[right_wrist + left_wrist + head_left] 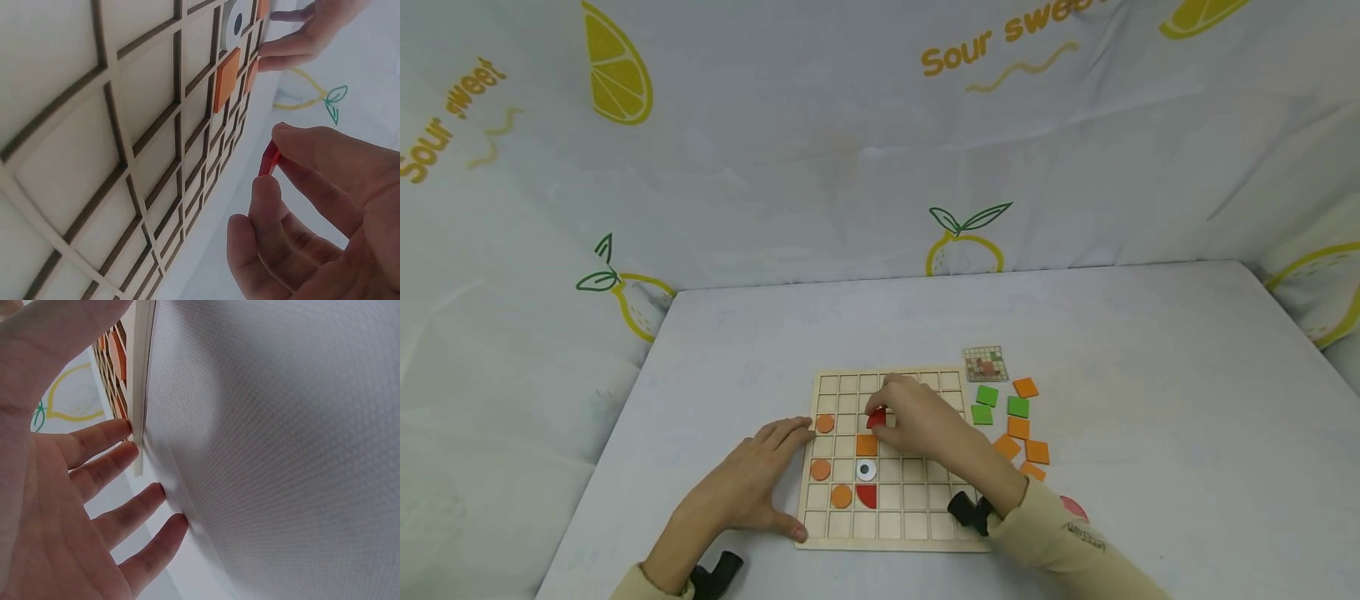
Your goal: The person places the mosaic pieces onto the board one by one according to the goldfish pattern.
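Note:
A wooden grid board (915, 498) lies on the white table. My right hand (919, 414) pinches a red quarter-circle tile (876, 418) between thumb and fingertip, close over the board's upper middle cells; the right wrist view shows the tile (270, 157) edge-on. Just below it sits an orange square tile (867, 446), then a white eye disc (866, 470) and a second red quarter-circle (867, 497). Orange round tiles (821, 470) occupy cells at the left. With fingers spread, my left hand (741, 483) rests along the board's left edge, fingertips at the rim (139, 394).
Right of the board lie loose green squares (1018, 407) and several orange squares (1037, 452). A small pattern card (985, 364) is behind them. Another red piece (1073, 506) shows partly past the right sleeve (1045, 533). A lemon-print cloth (820, 167) hangs behind the table.

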`<state>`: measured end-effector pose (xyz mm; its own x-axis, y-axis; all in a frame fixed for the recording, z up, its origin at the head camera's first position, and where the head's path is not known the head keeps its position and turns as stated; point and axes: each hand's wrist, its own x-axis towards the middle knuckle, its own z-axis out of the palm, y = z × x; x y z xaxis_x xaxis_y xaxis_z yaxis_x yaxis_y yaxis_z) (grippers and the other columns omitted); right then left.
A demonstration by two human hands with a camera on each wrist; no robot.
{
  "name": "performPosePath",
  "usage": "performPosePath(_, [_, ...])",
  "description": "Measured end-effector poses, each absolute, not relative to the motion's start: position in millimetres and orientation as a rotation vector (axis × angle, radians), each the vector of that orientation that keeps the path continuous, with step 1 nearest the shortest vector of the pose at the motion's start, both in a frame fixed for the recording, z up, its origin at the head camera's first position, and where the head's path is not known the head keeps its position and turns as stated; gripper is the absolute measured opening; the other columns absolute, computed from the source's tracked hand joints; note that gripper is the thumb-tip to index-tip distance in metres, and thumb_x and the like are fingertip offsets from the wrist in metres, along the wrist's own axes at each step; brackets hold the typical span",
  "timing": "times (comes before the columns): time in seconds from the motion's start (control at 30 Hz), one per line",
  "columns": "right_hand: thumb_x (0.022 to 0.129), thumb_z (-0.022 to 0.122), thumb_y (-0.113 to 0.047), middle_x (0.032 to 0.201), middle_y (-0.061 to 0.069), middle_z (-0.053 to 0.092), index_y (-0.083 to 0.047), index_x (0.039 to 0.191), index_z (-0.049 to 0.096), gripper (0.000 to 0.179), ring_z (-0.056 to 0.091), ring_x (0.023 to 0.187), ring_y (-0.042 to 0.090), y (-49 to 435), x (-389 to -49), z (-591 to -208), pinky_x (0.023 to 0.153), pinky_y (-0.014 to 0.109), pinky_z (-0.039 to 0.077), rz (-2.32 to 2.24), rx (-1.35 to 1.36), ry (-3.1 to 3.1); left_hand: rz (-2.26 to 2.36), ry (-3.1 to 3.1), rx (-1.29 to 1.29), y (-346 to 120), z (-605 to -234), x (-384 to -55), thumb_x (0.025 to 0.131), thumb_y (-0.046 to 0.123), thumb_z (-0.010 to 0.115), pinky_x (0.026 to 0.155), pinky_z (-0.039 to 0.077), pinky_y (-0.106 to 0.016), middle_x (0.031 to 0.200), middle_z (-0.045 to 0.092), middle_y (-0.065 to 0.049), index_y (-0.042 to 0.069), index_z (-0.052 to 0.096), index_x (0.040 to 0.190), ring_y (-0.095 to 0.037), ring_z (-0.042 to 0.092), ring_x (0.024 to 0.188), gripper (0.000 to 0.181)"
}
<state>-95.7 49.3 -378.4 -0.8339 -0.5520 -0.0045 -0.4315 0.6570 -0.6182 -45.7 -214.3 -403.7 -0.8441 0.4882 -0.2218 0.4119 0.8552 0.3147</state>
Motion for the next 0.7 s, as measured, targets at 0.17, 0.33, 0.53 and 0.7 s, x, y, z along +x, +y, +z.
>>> performPosePath(0.17, [0.086, 0.077, -0.003, 0.095, 0.009, 0.069, -0.002, 0.099, 0.079, 0.014, 0.055, 0.081, 0.016, 41.0, -98.4, -384.6, 0.070, 0.027, 0.049, -0.921, -0.816, 2.659, 0.368, 2.746, 0.702, -215.0, -405.5, -45.1, 0.052, 0.066, 0.093, 0.103, 0.047, -0.068, 0.159, 0.043, -0.011, 0.011, 0.046, 0.148, -0.039, 0.041, 0.146, 0.120])
performPosePath(0.33, [0.086, 0.075, 0.000, 0.095, 0.010, 0.069, -0.002, 0.097, 0.079, 0.012, 0.053, 0.077, 0.016, 34.4, -100.9, -389.4, 0.064, 0.028, 0.047, -0.907, -0.794, 2.635, 0.371, 2.750, 0.711, -215.4, -406.1, -45.6, 0.052, 0.066, 0.093, 0.103, 0.047, -0.068, 0.159, 0.043, -0.011, 0.011, 0.047, 0.148, -0.039, 0.041, 0.146, 0.120])
performPosePath(0.53, [0.085, 0.074, 0.001, 0.092, 0.010, 0.068, -0.003, 0.093, 0.079, 0.010, 0.052, 0.074, 0.016, 31.3, -102.7, -394.0, 0.062, 0.026, 0.044, -0.890, -0.793, 2.640, 0.369, 2.751, 0.718, -216.3, -405.5, -45.9, 0.053, 0.068, 0.092, 0.102, 0.047, -0.069, 0.159, 0.043, -0.011, 0.010, 0.047, 0.148, -0.039, 0.041, 0.146, 0.120])
performPosePath(0.7, [0.085, 0.073, 0.002, 0.091, 0.010, 0.067, -0.003, 0.091, 0.079, 0.010, 0.051, 0.073, 0.016, 30.7, -102.8, -396.1, 0.060, 0.027, 0.044, -0.904, -0.803, 2.650, 0.359, 2.758, 0.732, -217.2, -405.5, -45.8, 0.053, 0.069, 0.091, 0.101, 0.048, -0.068, 0.159, 0.043, -0.011, 0.010, 0.047, 0.148, -0.040, 0.042, 0.145, 0.121])
